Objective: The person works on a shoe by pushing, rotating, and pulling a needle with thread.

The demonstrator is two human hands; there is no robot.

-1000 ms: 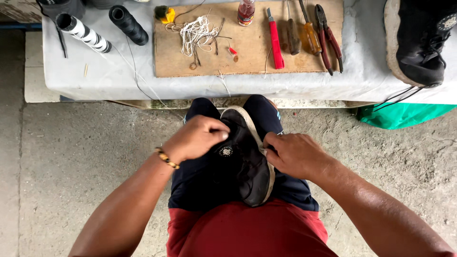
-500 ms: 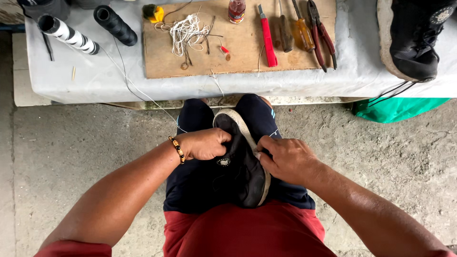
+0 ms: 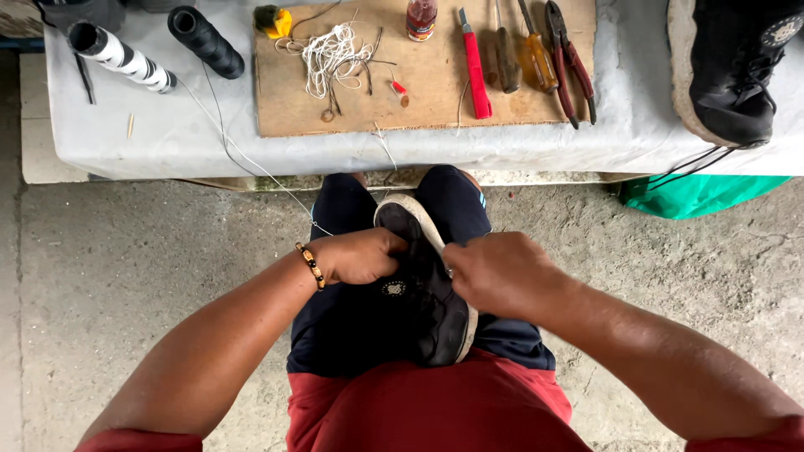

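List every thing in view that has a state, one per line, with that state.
left hand: closed, gripping the black shoe
right hand: closed, pressed on the shoe's sole edge
black shoe: on its side between the knees
white thread: stretched from table to left hand
red utility knife: lying flat on board
pliers: closed, lying flat
second shoe: resting on table

Both hands hide the black shoe (image 3: pixel 423 310)'s middle; fingertips unseen.

a: where's the shoe (image 3: pixel 427 293)?
b: on the lap, between the left hand (image 3: pixel 358 255) and right hand (image 3: pixel 502 274).
a: and beyond the knees?
b: the table (image 3: pixel 167 138). a board (image 3: pixel 435 84) lies on it, two spools (image 3: pixel 159 46) to its left, another shoe (image 3: pixel 733 67) at the right end.
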